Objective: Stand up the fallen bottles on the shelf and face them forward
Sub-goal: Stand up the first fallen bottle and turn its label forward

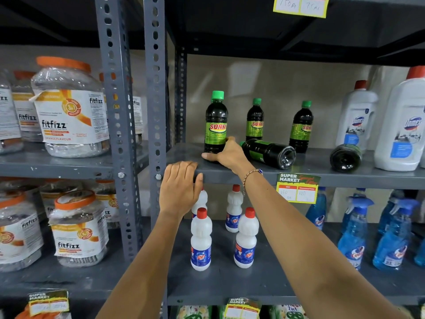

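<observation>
On the grey shelf (305,178) stand three dark Sunny bottles with green caps: one at the front left (215,122), two further back (254,119) (301,126). Two more lie on their sides: one (269,153) just right of the front bottle with its base towards me, another (345,157) further right, also base towards me. My right hand (226,153) wraps the bottom of the upright front-left bottle, whose label faces forward. My left hand (180,187) rests flat on the shelf's front edge, fingers together, holding nothing.
Large white Domex bottles (401,125) stand at the shelf's right end. Below are white Rin bottles (200,240) and blue spray bottles (354,236). Fitfizz jars (69,107) fill the left rack beyond the grey uprights (156,88). A price tag (297,187) hangs from the shelf edge.
</observation>
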### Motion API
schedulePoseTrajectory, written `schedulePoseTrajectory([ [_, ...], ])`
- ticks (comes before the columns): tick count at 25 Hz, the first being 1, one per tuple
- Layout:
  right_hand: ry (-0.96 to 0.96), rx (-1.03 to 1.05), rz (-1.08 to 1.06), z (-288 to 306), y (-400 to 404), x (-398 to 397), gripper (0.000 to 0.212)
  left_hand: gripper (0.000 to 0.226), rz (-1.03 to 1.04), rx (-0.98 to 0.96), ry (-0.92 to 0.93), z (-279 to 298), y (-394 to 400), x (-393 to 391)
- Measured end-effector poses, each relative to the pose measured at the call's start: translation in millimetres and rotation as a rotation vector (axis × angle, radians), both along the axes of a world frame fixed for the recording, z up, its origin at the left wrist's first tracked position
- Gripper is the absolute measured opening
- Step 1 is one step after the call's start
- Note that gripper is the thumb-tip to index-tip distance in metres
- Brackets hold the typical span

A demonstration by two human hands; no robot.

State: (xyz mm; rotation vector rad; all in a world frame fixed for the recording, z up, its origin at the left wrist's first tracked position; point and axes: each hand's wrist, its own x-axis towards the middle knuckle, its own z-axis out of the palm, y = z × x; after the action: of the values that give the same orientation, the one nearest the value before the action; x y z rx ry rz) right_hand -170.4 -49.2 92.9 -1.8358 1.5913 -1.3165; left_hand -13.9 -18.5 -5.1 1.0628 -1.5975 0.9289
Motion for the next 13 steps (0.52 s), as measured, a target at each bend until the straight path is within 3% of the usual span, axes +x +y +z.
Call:
schedulePoseTrajectory([
  [5,-0.066,0.066,0.034,0.5,-4.4,0.0,0.072,0.041,0.004,0.011,-0.006,0.6,1.9,-1.7],
  [13,-0.029,0.050,-0.016,0.3,-1.1,-1.3,0.077,0.043,-0.029,0.102,-0.008,2.6,8.0,-1.3],
])
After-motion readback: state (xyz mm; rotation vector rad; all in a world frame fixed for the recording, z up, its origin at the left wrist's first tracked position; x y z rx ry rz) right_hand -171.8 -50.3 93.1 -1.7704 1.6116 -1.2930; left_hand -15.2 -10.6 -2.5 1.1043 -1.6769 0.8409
